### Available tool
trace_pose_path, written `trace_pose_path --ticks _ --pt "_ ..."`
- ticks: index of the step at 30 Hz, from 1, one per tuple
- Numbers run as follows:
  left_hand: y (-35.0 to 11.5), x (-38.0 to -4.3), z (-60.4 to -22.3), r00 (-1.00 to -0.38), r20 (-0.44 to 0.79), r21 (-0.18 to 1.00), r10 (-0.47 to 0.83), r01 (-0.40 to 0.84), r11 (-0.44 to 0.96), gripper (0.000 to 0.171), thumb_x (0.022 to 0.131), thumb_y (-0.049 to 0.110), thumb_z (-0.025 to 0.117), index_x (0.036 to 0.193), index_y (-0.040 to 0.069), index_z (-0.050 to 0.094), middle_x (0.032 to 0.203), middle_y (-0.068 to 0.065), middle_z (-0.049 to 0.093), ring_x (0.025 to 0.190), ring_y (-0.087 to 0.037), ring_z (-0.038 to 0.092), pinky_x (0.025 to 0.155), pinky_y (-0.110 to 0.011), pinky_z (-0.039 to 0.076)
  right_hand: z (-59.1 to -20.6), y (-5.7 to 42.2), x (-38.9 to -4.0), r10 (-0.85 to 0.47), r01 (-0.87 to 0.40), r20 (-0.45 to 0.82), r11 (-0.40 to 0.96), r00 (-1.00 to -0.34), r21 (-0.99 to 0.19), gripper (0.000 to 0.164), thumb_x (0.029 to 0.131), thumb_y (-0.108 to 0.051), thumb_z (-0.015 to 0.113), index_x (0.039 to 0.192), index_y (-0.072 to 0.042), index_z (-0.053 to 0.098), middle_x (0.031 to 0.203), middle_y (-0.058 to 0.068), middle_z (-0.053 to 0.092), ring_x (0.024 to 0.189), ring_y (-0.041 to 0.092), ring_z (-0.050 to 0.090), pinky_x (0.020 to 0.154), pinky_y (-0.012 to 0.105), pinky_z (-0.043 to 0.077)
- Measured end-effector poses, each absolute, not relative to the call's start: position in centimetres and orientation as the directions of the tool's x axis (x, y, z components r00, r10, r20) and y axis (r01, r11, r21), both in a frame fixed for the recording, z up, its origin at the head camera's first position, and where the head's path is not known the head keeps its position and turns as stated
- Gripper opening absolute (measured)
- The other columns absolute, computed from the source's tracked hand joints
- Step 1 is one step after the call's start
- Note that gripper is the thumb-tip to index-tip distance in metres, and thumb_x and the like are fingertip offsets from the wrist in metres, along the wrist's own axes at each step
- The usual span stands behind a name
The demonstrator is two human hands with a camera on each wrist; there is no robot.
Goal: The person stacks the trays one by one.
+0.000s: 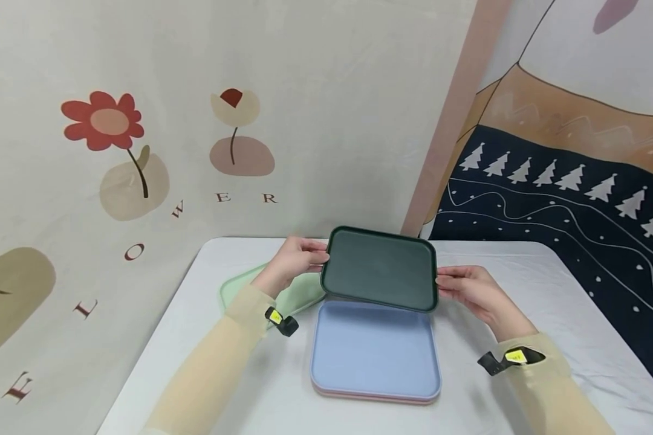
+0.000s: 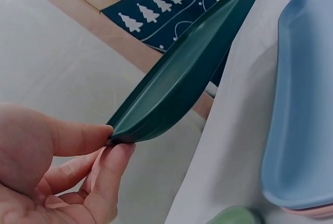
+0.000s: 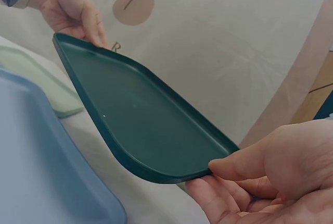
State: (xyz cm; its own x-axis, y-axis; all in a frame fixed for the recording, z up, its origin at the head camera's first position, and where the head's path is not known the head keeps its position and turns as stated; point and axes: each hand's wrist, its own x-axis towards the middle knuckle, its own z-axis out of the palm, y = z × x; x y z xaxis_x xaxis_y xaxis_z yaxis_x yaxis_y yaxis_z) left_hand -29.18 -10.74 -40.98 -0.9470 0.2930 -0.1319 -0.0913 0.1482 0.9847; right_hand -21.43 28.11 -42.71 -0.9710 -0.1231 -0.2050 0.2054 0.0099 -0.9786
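Between my two hands a dark green tray (image 1: 381, 267) is held up off the table, tilted with its inside facing me. My left hand (image 1: 295, 261) pinches its left short edge, thumb on top and fingers beneath, as the left wrist view shows. At the opposite short edge my right hand (image 1: 476, 296) pinches the rim the same way (image 3: 270, 177). Just below and nearer to me lies a light blue tray (image 1: 374, 350), stacked on a pink tray (image 1: 381, 398) of which only the edge shows. A pale green tray (image 1: 299, 293) lies behind my left forearm, partly hidden by it.
A white cloth covers the table (image 1: 500, 260). Behind it hangs a pale wall cloth (image 1: 326, 121) with printed flowers and letters. To the right, a dark printed cloth (image 1: 549, 205) with white trees drops beside the table's edge.
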Motion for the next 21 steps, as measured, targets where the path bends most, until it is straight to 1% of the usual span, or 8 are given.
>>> trace_pose_path --ticks 5,10,15,21 --pt "-11.2 -27.7 -40.8 -0.947 -0.148 0.985 0.285 -0.115 0.131 0.028 0.098 -0.003 0.072 0.124 -0.010 0.068 0.117 -0.020 0.072 0.099 -0.023 0.074 0.088 -0.038 0.064 -42.3 28.1 -20.5 -0.130 0.180 -0.183 0.038 -0.974 -0.983 0.046 0.103 0.005 0.062 0.140 0.026 0.043 0.110 0.011 0.072 0.097 0.014 0.074 0.089 0.030 0.063" --pt "-11.6 -26.3 -40.6 -0.945 -0.147 0.985 0.291 -0.113 0.130 0.027 0.097 -0.003 0.073 0.123 -0.010 0.068 0.115 -0.020 0.071 0.098 -0.024 0.073 0.087 -0.038 0.064 -42.0 28.0 -19.4 -0.137 0.159 -0.166 0.059 -0.977 -0.986 0.044 0.104 0.004 0.061 0.138 0.026 0.044 0.110 0.011 0.072 0.098 0.015 0.074 0.090 0.031 0.062" --pt "-12.0 -24.9 -40.6 -0.950 -0.146 0.984 0.278 -0.111 0.138 0.026 0.097 -0.002 0.074 0.121 -0.008 0.068 0.112 -0.019 0.071 0.097 -0.024 0.072 0.086 -0.038 0.065 -41.8 27.8 -18.4 -0.144 0.147 -0.154 0.053 -0.978 -0.988 0.043 0.103 0.005 0.061 0.136 0.028 0.045 0.106 0.010 0.072 0.096 0.015 0.074 0.089 0.031 0.063" --pt "-12.3 -23.4 -41.1 -0.953 -0.149 0.982 0.264 -0.112 0.151 0.027 0.097 -0.002 0.073 0.122 -0.009 0.067 0.114 -0.019 0.070 0.096 -0.022 0.072 0.087 -0.041 0.065 -41.9 27.6 -17.4 -0.156 0.140 -0.149 0.065 -0.977 -0.988 0.043 0.104 0.003 0.062 0.137 0.026 0.047 0.108 0.010 0.072 0.098 0.015 0.073 0.089 0.031 0.063"
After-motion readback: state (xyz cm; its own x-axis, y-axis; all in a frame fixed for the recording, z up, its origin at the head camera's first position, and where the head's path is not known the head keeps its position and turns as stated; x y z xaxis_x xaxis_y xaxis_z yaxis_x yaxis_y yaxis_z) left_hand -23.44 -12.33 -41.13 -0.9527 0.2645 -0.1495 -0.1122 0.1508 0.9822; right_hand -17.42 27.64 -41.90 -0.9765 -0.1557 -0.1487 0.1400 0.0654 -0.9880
